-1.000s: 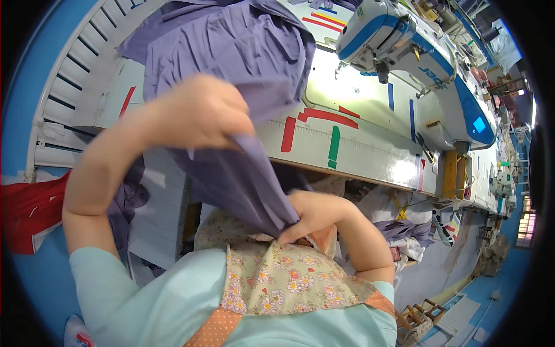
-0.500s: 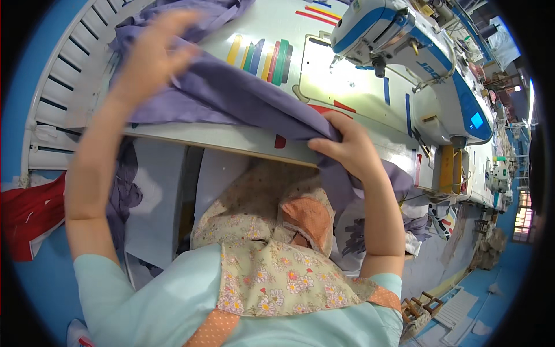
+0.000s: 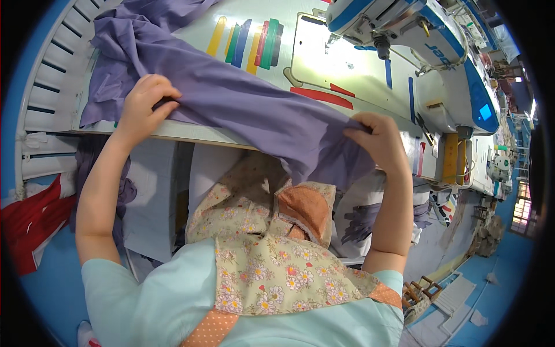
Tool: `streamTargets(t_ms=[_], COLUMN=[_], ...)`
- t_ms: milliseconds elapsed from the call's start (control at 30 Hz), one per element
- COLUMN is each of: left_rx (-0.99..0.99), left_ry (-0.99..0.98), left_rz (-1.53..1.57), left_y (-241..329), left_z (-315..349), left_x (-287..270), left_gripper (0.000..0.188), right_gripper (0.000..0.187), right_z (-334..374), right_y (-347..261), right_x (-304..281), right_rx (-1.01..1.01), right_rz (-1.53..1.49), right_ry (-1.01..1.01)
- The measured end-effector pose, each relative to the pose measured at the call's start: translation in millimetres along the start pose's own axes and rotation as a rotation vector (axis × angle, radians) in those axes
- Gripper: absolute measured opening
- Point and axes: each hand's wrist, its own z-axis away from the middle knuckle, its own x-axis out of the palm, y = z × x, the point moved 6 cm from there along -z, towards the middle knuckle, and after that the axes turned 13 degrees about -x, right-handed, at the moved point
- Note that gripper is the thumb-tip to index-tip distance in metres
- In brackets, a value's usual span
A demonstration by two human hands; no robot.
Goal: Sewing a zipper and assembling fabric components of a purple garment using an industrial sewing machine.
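Observation:
A long piece of purple fabric [image 3: 231, 101] stretches across the front of the white sewing table [image 3: 222, 134], bunched at the far left and hanging over the front edge toward my lap. My left hand [image 3: 145, 107] pinches the fabric near the table's front edge, thumb and fingertips close together. At the other end, my right hand [image 3: 378, 136] grips the fabric's upper right edge between thumb and fingers. Between the hands the fabric lies fairly flat, with soft folds running lengthwise. The sewing machine [image 3: 399, 29], white and blue, stands beyond my right hand.
Several coloured strips [image 3: 254, 46] lie on the tabletop behind the fabric, and red strips [image 3: 321, 98] lie before the lit machine plate [image 3: 312, 55]. Scissors [image 3: 425, 128] rest at the right. A white slatted rack [image 3: 46, 87] borders the left; red cloth [image 3: 37, 220] hangs below it.
My left hand has come down and nearer from above the bunched fabric to its front edge. My right hand has shifted right, and the narrow folded fabric is now spread wider.

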Motion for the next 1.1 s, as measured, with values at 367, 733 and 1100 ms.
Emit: streamTargets(t_ms=[367,733,1100], left_rx=[-0.526,0.086,0.152], left_ry=[0.538,-0.041,0.146], left_rz=[-0.107,0.178,0.038], left_y=[-90,102,97], left_z=[23,-8,-16], left_x=[-107,34,47], left_gripper=[0.018,0.045,0.026], right_gripper=[0.024,0.028,0.039], right_z=[-50,-58,1], right_y=[-19,4,-24], right_x=[6,0,33], right_rx=[-0.176,-0.443,-0.535], right_rz=[-0.060,0.181,0.480], right_ry=[0.235,0.635,0.461])
